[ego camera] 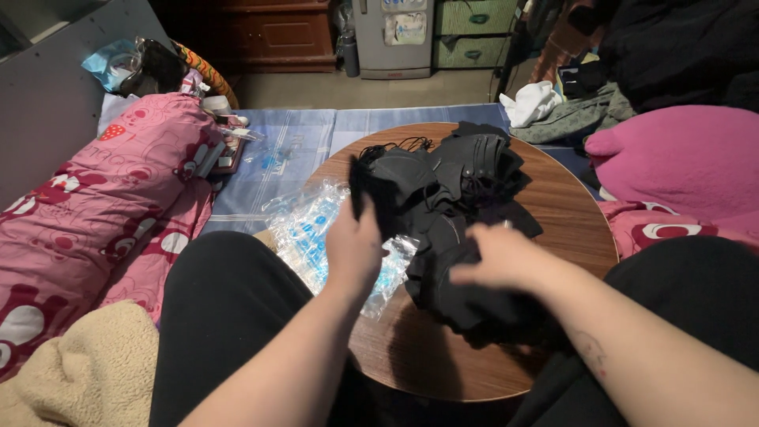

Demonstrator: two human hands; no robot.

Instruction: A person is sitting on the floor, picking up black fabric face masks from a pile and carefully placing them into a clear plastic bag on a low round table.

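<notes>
Resting at the centre of the frame, a pile of black face masks (455,198) is spread over a round wooden table (569,229), which sits low between the person's knees. One black mask (365,190) is pinched at its edge by the left hand (353,249), the fingers closed narrowly on it and lifting it just clear of the heap. The right hand (498,257) is laid on the lower part of the pile, right of centre; its fingers are curled onto the dark material, but whether anything is actually gripped cannot be told.

Clear plastic sleeves with blue print (316,233) lie crumpled at the table's left edge, partly under the left hand; they appear empty, and no mask can be seen inside any of them. Judged from this, the work seems to be at an early or middle stage: most masks are loose in the heap, only one is singled out, and no finished stack or filled packet is visible.

A pink patterned bolster (118,198) lies at the left of the frame, and a pink cushion (680,158) at the upper right.
</notes>
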